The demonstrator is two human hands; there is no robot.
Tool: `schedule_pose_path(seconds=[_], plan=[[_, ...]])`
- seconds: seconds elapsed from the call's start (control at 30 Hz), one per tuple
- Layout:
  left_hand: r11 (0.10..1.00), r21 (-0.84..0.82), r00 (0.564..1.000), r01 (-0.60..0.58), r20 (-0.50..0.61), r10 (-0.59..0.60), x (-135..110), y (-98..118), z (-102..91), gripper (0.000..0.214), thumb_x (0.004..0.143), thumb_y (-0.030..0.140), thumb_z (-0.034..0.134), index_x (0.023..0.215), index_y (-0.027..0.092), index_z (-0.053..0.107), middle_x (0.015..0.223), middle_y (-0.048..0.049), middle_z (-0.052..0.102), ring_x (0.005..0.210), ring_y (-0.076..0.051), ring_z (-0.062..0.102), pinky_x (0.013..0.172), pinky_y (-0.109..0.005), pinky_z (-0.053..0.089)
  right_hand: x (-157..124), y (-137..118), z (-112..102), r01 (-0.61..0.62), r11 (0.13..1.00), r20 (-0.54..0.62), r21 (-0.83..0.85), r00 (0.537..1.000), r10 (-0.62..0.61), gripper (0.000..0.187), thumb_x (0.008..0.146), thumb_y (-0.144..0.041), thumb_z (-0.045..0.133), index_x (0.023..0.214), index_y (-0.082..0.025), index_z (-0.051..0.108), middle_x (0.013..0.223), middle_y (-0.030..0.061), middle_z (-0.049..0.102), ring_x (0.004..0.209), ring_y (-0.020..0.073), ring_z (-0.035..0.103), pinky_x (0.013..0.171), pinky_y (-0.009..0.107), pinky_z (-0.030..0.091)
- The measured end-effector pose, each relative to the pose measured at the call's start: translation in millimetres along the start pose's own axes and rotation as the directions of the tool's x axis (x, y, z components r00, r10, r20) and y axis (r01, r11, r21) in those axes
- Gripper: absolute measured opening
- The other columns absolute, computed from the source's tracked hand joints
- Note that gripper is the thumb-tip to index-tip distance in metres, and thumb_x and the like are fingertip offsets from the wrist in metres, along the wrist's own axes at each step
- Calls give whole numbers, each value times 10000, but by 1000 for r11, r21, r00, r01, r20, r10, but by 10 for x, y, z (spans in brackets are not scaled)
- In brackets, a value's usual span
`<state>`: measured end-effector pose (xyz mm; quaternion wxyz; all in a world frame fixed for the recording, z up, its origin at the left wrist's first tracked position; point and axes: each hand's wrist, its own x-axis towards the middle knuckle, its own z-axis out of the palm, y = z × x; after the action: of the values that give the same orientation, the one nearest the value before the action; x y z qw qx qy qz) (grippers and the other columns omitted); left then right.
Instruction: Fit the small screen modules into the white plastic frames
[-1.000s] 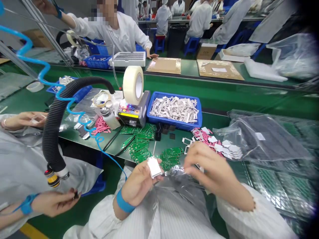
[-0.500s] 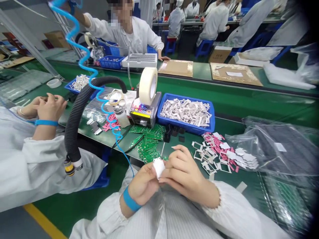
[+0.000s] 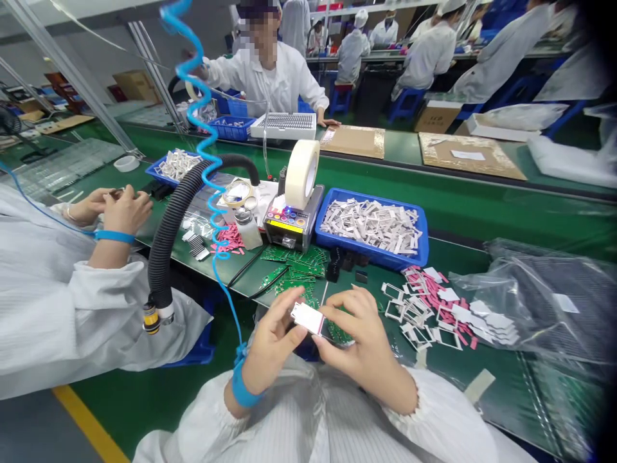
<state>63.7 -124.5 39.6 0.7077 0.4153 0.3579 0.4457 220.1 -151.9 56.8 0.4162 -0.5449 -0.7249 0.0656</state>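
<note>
My left hand [image 3: 272, 344] and my right hand [image 3: 359, 341] both pinch a small white rectangular part with a pink edge [image 3: 307, 317], held just above the near edge of the green bench. A blue wrist strap [image 3: 241, 389] circles my left wrist. Beyond my fingers lies a heap of small green circuit boards [image 3: 296, 267]. To the right of my right hand are loose white frames and pink-backed pieces [image 3: 436, 305].
A blue tray of white frames [image 3: 373, 226], a tape dispenser with a big tape roll [image 3: 299, 193], a black hose [image 3: 178, 218] and a blue coiled air line [image 3: 207, 161] stand ahead. A co-worker's hands [image 3: 113, 209] work at left. Plastic bags [image 3: 544, 296] lie at right.
My right hand came from the silver foil at right onto the white part; both hands now hold it flatter and higher over the bench edge. The view shifted left.
</note>
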Motion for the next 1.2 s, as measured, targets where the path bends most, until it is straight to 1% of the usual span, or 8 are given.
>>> schedule_pose_path(seconds=[0.1,0.2,0.37,0.47,0.57,0.67,0.9,1.2], plan=[[941,293,981,-170,143,133,23,165,-137,365,678,118,693,1016,256,711,1193,-88,648,1280,-291,401,1121,-441,109,84,-1,-51,57,997,88,-48,995,-52,74,708,-285,622,748,-223,629,714,-8,585,726,167,520,915,472,319],[879,433,956,-201,282,80,21,264,-243,313,709,98,648,948,282,729,1113,-101,693,1265,-310,439,1112,-521,1,169,-15,-61,135,987,176,-91,977,-117,56,693,-271,620,711,-218,623,680,-13,583,731,167,509,952,495,292],[827,509,949,-239,304,86,-51,300,-337,330,730,118,636,1017,267,700,1138,-121,682,1197,-308,515,1103,-551,36,264,-69,28,165,985,286,-51,947,-144,37,655,-237,635,642,-211,612,661,-16,574,731,165,502,971,511,268],[865,466,970,-185,226,86,-86,252,-412,309,716,107,653,983,247,719,1082,-112,703,1097,-267,578,1121,-472,122,343,-75,155,-30,989,404,147,914,-32,45,647,-241,672,671,-211,650,699,-6,585,763,171,509,939,485,302],[971,241,998,-3,-56,17,-78,65,-650,259,670,66,688,874,213,750,1013,-104,721,1070,-241,588,1087,-376,276,473,28,358,-533,719,592,447,778,209,160,590,-270,760,699,-193,674,691,-8,592,723,155,523,809,376,402],[922,-384,911,46,-362,-196,-58,-214,-1138,273,675,11,660,899,150,729,959,-102,736,980,-233,649,943,-345,465,626,248,598,-756,387,613,528,655,441,199,743,-348,663,827,-167,653,689,-19,571,611,101,508,652,283,443],[797,-589,822,-138,-517,-240,-267,-400,-2279,486,873,-14,319,1133,273,612,775,5,765,772,-109,712,775,-222,552,879,585,945,-795,-17,517,606,377,769,298,897,-346,521,1120,-150,544,1066,63,591,870,156,599,731,342,525],[659,-719,859,-219,-463,-219,-397,-411,-2618,455,943,179,248,1360,255,415,930,-100,756,883,-193,703,844,-343,545,1083,508,1064,-711,-161,475,684,266,839,317,892,-329,531,1160,-160,534,1144,77,571,953,182,590,793,384,519]])
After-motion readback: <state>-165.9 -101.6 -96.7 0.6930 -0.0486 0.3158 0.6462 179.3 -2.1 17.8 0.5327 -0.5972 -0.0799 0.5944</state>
